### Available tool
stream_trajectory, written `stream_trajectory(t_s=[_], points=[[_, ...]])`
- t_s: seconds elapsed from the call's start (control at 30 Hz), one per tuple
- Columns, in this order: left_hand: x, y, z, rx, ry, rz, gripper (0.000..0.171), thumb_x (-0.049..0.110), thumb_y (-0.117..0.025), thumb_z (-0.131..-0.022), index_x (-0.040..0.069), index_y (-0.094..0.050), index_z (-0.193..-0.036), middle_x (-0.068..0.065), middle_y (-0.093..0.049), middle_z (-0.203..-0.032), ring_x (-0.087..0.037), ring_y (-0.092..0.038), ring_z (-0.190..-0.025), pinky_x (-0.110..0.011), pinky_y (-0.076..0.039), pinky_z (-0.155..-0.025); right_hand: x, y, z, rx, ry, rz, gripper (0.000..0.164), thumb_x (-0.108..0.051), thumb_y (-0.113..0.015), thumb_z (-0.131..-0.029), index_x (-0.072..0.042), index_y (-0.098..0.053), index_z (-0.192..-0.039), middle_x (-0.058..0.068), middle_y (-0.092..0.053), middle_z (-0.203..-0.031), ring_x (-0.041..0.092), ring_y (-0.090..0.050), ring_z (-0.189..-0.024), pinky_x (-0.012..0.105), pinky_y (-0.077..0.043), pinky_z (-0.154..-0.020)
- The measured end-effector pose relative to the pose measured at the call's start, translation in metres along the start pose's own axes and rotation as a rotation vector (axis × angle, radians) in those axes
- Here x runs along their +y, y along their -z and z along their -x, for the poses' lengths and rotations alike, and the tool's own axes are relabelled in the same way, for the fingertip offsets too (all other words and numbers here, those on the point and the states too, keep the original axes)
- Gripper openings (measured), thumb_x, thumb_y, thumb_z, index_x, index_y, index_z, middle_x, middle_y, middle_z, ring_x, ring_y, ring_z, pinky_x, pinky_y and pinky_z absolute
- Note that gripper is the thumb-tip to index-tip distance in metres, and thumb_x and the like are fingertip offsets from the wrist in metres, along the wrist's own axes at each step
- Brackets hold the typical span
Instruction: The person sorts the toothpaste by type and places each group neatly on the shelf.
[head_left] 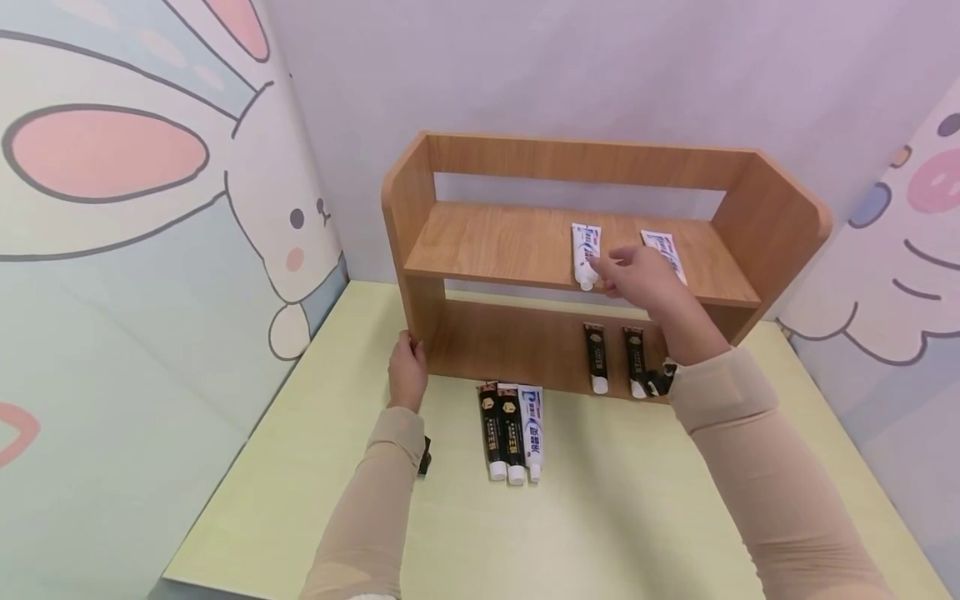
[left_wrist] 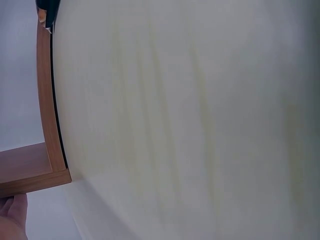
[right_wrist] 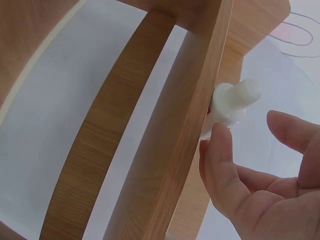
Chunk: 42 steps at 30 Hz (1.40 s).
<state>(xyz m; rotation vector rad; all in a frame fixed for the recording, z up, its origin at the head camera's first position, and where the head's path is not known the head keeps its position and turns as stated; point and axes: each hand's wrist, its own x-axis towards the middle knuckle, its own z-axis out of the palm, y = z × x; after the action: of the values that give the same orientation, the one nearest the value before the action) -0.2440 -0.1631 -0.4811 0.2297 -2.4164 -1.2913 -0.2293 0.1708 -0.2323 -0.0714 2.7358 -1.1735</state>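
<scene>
Your right hand point(head_left: 643, 277) is held loosely with thumb and fingers spread apart, so it has hold of nothing; the right wrist view shows one fingertip at the white tube point(head_left: 586, 254) just below its cap, with your thumb clear of it on the other side. That tube lies on the upper shelf point(head_left: 495, 242), immediately left of your fingertips in the head view, its cap toward the front edge. A second white tube point(head_left: 657, 242) lies on the same shelf beyond your hand, partly hidden by it. Your left hand point(head_left: 407, 371) rests at the wooden rack's left side panel point(head_left: 403, 217); you cannot tell whether its fingers pinch the panel. Below, two black tubes point(head_left: 596, 354) lie on the bottom shelf point(head_left: 502, 337), and another black pair point(head_left: 491, 425) lies beside a third white tube point(head_left: 532, 425) on the table point(head_left: 600, 517).
</scene>
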Motion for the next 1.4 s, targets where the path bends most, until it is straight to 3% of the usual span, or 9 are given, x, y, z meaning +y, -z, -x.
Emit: stream_trajectory(t_s=[0.23,0.57,0.77,1.07,1.4], points=[[0.0,0.001,0.0,-0.005,0.009,0.006,0.018,0.014,-0.048,-0.104,0.001,-0.049,-0.115,-0.019,-0.058,-0.109,-0.034,-0.058,-0.099,-0.048,-0.049,-0.082,0.002,-0.004,0.013,-0.009,0.011,0.015,0.072,-0.045,-0.049,-0.1,0.003,-0.028,-0.15,0.025,-0.048,-0.135,0.037,-0.057,-0.112,0.053,-0.042,-0.096],[-0.001,0.0,-0.001,0.0,0.011,0.018,0.018,0.011,-0.05,-0.103,0.001,-0.049,-0.117,-0.019,-0.058,-0.111,-0.033,-0.058,-0.101,-0.048,-0.049,-0.084,0.011,-0.012,0.026,-0.028,0.003,-0.003,0.072,-0.047,-0.051,-0.099,-0.002,-0.029,-0.151,0.022,-0.051,-0.129,0.035,-0.055,-0.11,0.053,-0.043,-0.096],[-0.005,-0.001,-0.002,0.003,0.004,0.001,0.022,0.012,-0.05,-0.103,0.0,-0.048,-0.121,-0.021,-0.058,-0.114,-0.035,-0.059,-0.102,-0.049,-0.05,-0.084,0.016,-0.019,0.032,-0.046,0.023,-0.034,0.065,-0.041,-0.052,-0.1,-0.002,-0.033,-0.149,0.02,-0.052,-0.127,0.033,-0.057,-0.105,0.053,-0.042,-0.097],[-0.006,0.001,0.0,0.009,0.008,0.011,0.023,0.012,-0.052,-0.102,0.001,-0.048,-0.123,-0.02,-0.058,-0.116,-0.035,-0.059,-0.103,-0.05,-0.05,-0.085,0.021,-0.027,0.036,-0.054,0.033,-0.046,0.061,-0.039,-0.052,-0.101,-0.006,-0.036,-0.149,0.019,-0.054,-0.121,0.034,-0.056,-0.102,0.046,-0.043,-0.089],[-0.006,0.002,0.001,-0.002,0.017,0.012,0.024,0.012,-0.05,-0.103,0.001,-0.047,-0.124,-0.019,-0.057,-0.117,-0.034,-0.058,-0.105,-0.049,-0.049,-0.088,0.033,-0.046,0.037,-0.083,0.065,-0.067,0.057,-0.031,-0.053,-0.102,0.004,-0.038,-0.145,0.02,-0.059,-0.114,0.028,-0.06,-0.095,0.043,-0.048,-0.088]])
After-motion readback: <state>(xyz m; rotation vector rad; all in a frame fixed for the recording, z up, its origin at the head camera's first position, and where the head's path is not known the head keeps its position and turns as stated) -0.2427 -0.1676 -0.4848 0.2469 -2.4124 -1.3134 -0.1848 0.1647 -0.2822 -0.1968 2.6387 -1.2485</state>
